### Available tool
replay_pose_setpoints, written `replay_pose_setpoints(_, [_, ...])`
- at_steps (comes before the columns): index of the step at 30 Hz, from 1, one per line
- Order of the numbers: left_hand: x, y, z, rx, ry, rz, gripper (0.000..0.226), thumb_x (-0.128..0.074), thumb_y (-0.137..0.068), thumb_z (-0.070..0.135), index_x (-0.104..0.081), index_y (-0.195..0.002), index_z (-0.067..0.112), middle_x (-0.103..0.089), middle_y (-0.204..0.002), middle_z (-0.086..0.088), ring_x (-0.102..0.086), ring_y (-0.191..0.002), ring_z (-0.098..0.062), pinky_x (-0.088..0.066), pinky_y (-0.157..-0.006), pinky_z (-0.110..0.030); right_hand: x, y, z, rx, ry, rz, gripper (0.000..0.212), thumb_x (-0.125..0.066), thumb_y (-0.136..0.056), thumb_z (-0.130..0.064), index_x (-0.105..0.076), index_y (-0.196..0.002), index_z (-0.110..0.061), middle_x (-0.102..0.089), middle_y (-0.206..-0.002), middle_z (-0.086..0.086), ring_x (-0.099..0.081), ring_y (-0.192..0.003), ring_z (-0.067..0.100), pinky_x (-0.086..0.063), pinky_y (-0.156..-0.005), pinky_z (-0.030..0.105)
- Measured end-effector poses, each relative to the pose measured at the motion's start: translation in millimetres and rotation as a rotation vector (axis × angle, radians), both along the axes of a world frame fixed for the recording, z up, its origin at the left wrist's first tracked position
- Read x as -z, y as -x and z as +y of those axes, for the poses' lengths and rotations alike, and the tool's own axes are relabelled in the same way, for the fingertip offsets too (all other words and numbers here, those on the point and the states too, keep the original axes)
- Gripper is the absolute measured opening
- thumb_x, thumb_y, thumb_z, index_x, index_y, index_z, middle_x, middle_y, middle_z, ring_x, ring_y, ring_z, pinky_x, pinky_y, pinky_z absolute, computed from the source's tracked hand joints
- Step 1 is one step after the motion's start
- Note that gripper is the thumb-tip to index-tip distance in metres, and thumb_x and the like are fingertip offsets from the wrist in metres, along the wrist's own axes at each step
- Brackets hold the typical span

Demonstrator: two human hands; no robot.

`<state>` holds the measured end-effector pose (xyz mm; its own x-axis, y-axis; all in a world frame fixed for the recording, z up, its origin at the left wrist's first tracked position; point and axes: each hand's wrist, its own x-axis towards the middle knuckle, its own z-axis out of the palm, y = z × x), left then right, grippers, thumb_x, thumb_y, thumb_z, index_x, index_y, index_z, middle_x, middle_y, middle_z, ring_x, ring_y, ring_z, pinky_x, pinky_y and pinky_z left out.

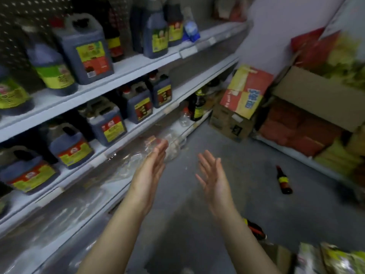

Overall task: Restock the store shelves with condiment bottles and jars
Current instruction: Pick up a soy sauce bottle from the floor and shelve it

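bottle (284, 181) on floor (227, 135), well apart from fingers (209, 162)

1. Site: a shop aisle, grocery type.
2. Left: tiered white shelves (138, 68) on a perforated back panel (19, 20), holding rows of dark sauce jugs (85, 50) with matching labels.
3. Price-tag strips (188, 51) sit on the shelf edges.
4. Far end: printed cardboard cartons (245, 91) stacked on the grey floor (296, 214).
5. Right: a low rack of bagged goods (292, 133).

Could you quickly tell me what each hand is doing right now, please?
Left hand: open, fingers straight, holding nothing.
Right hand: open, holding nothing.
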<state>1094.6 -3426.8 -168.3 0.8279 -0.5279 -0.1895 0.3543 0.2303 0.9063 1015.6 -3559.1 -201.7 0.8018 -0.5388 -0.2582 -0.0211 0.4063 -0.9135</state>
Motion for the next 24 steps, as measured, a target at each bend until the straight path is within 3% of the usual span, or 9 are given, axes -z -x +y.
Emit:
replay_pose_setpoints(5, [9,-17,-71,0.121,-0.017,0.031,0.04,-0.028,-0.102,0.036,-0.052,-0.133,0.027,-0.054,-0.136,0.018,-0.043,-0.13,0.001,-0.025,-0.114,-0.029,9,7,-71,0.177,-0.035,0.012,0.052,-0.021,-0.101,-0.047,-0.039,-0.144,-0.024,-0.045,-0.147,-0.005,-0.039,-0.137,0.012,-0.029,-0.116,0.042])
replay_pose_setpoints(13, [27,-103,-159,0.243,-0.029,0.079,0.04,-0.03,-0.102,0.035,-0.05,-0.135,0.024,-0.051,-0.142,0.01,-0.042,-0.133,-0.005,-0.023,-0.118,-0.035,18,-55,-150,0.341,0.015,0.068,0.052,-0.023,-0.102,-0.046,-0.036,-0.147,-0.024,-0.043,-0.148,-0.005,-0.039,-0.137,0.014,-0.031,-0.114,0.041])
replay_pose_setpoints(19, [24,-180,-245,0.407,-0.056,0.033,0.042,-0.028,-0.103,0.034,-0.045,-0.14,0.023,-0.052,-0.137,0.013,-0.042,-0.132,-0.004,-0.026,-0.114,-0.029,22,-87,-225,0.633,0.01,0.037,0.052,-0.025,-0.102,-0.048,-0.034,-0.148,-0.026,-0.042,-0.149,-0.004,-0.038,-0.138,0.015,-0.031,-0.114,0.041])
replay_pose_setpoints(24, [37,-191,-331,0.638,-0.138,0.007,0.04,-0.025,-0.104,0.035,-0.042,-0.14,0.029,-0.044,-0.144,0.014,-0.035,-0.136,-0.003,-0.023,-0.113,-0.027,31,-65,-283,0.897,-0.026,0.042,0.051,-0.024,-0.102,-0.047,-0.034,-0.148,-0.027,-0.042,-0.149,-0.004,-0.038,-0.137,0.017,-0.032,-0.113,0.042])
